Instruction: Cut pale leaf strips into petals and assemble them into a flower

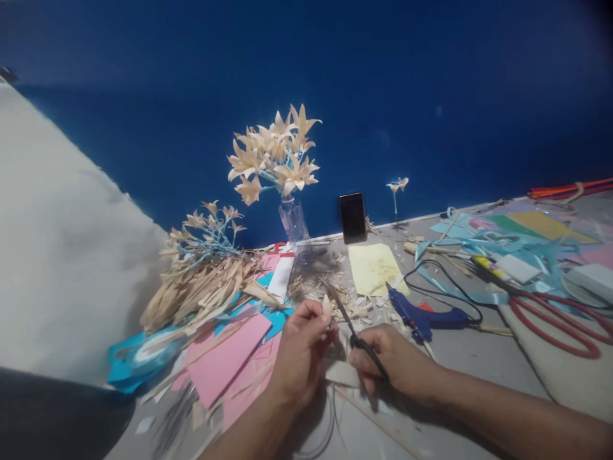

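My left hand (305,342) pinches a small pale petal-shaped piece (326,305) between thumb and fingers, its tip pointing up. Just to the right, my right hand (390,361) grips the black handles of a pair of scissors (345,317). The blades point up and to the left, close beside the pale piece. Beyond both hands, dry scraps (354,306) lie scattered on the grey table (474,351). A clear bottle (294,223) behind them holds a bunch of pale flowers (275,150) on light blue stems.
A blue glue gun (426,316) lies right of the hands, near a yellow sheet (376,268). A phone (352,218) leans on the blue wall. Dried husks (191,294) and pink paper (232,354) are at left; large red-handled scissors (555,322) and blue ribbon are at right.
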`<move>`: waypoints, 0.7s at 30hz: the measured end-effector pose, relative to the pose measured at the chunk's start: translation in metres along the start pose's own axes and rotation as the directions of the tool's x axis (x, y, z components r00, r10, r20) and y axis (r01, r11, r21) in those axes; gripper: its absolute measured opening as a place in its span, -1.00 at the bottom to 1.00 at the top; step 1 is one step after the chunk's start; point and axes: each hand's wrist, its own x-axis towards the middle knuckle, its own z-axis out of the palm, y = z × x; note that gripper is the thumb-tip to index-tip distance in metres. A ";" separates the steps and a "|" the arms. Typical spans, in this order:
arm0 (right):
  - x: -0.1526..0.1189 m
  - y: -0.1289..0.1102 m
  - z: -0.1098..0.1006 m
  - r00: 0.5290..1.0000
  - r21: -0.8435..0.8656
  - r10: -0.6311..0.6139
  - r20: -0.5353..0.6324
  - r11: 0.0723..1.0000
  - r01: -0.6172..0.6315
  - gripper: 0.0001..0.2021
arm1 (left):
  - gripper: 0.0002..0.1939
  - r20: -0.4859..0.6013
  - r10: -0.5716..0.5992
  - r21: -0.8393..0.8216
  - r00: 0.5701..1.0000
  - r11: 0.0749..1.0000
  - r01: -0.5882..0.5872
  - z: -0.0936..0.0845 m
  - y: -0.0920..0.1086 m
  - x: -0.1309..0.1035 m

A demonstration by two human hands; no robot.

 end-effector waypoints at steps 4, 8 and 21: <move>0.000 -0.002 -0.002 0.996 -0.050 -0.045 0.072 0.998 0.049 -0.59 | -0.78 0.006 -0.015 -0.027 1.000 1.000 0.015 0.001 -0.003 0.001; 0.000 -0.003 0.001 0.991 -0.016 -0.064 0.114 0.998 0.066 -0.59 | -0.78 0.021 -0.021 -0.032 1.000 0.999 0.022 0.003 -0.006 0.000; 0.001 -0.002 0.002 0.995 0.012 -0.040 0.094 0.999 0.039 -0.66 | -0.79 0.022 -0.014 -0.024 1.000 1.000 0.015 0.005 -0.002 -0.002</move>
